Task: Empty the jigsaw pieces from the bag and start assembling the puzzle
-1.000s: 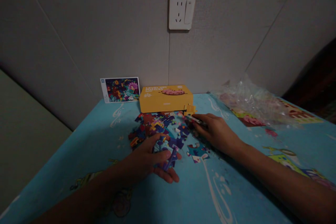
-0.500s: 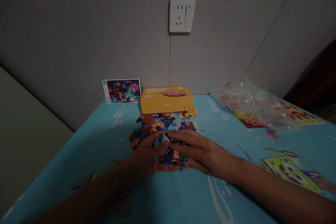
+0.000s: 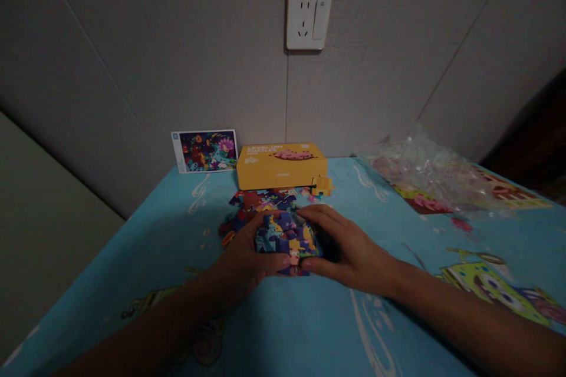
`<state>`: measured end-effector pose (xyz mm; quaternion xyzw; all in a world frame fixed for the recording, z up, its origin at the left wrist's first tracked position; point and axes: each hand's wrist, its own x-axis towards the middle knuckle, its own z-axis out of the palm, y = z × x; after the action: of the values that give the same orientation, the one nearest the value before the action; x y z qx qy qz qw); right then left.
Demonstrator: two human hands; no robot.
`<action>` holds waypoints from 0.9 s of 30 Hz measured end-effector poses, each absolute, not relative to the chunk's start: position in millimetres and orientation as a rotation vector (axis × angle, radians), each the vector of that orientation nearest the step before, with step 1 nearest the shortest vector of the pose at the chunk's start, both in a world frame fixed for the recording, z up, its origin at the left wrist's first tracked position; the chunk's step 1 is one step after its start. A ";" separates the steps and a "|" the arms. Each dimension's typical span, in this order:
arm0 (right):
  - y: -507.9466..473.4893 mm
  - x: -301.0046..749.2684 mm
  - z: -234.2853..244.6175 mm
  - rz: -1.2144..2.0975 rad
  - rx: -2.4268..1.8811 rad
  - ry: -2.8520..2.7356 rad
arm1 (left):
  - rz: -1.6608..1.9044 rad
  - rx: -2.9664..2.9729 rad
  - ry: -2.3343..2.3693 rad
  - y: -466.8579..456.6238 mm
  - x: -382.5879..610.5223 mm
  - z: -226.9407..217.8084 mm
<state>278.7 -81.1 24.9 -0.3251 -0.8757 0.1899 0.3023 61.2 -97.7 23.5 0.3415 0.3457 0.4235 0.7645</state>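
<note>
A heap of colourful puzzle pieces point(image 3: 285, 238) sits gathered between my two hands on the blue cartoon tablecloth point(image 3: 309, 324). My left hand point(image 3: 243, 259) cups the heap from the left with curled fingers. From the right, my right hand point(image 3: 347, 244) presses against it, fingers wrapped round its far side. More loose pieces point(image 3: 252, 203) lie spread just behind the heap, in front of a yellow puzzle box point(image 3: 280, 165). A single yellow piece point(image 3: 322, 184) rests by the box's right corner.
A picture card point(image 3: 204, 151) of the puzzle leans on the wall left of the box. Crumpled clear plastic wrap point(image 3: 424, 174) lies at the back right. A wall socket point(image 3: 308, 17) is above. The table's left edge drops off.
My right hand came in from the far right of the pieces to meet the left hand. Together they have scooped scattered pieces into a compact, raised heap.
</note>
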 end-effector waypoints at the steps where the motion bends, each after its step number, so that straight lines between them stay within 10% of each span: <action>1: -81.8 277.7 26.5 0.530 -0.859 -2.314 | 0.931 0.745 0.751 -97.5 61.6 22.6; 27: -82.4 278.9 31.4 0.546 -0.959 -2.136 | 0.976 0.928 0.811 -91.2 57.9 16.3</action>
<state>278.9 -82.4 31.4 -0.3722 -0.8288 0.2118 0.3603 57.9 -91.2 16.3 0.4175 0.3650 0.4391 0.7068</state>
